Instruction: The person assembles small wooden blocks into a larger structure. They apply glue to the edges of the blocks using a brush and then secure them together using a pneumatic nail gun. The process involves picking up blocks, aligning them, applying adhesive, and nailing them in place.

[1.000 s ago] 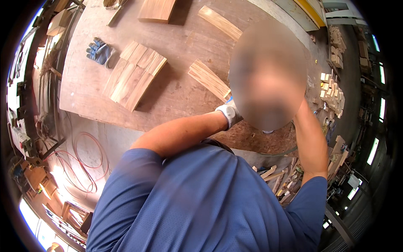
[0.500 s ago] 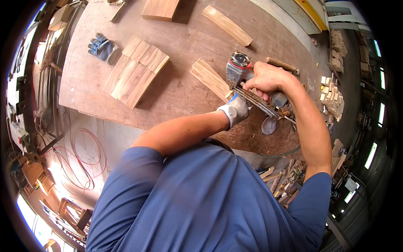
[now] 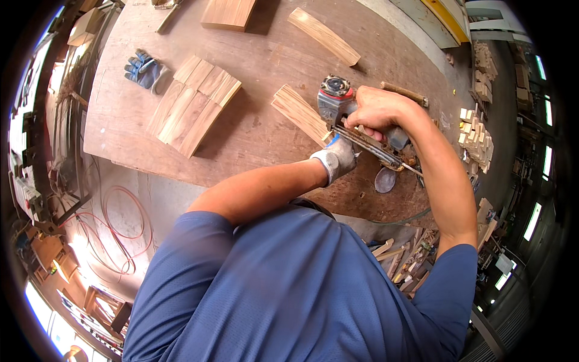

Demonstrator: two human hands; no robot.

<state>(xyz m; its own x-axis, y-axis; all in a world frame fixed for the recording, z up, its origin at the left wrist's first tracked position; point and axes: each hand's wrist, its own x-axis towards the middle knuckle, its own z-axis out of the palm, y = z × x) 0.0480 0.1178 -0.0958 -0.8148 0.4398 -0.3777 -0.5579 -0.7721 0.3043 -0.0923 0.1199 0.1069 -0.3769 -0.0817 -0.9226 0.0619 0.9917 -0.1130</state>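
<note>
My bare right hand (image 3: 380, 113) is closed round the handle of a nail gun (image 3: 333, 102), grey with a red band and a dark round cap. The gun's nose and long magazine lie over the near end of a striped wooden board (image 3: 298, 113), which rests on the table. At that same near end is my left hand (image 3: 339, 158), in a white and grey glove with a blue patch. It is closed on the board's end, its fingers partly hidden beneath the gun.
On the brown wooden table (image 3: 265, 66) lie a block of joined boards (image 3: 196, 105), another block (image 3: 229, 13), a single board (image 3: 324, 36) and a blue-grey glove (image 3: 145, 69). A wooden-handled tool (image 3: 404, 93) and a small oval dish (image 3: 385, 180) are to the right. A red hose (image 3: 145, 226) coils at lower left.
The nail gun and my right hand have shifted slightly left over the board's near end. My left hand stays nearly where it was.
</note>
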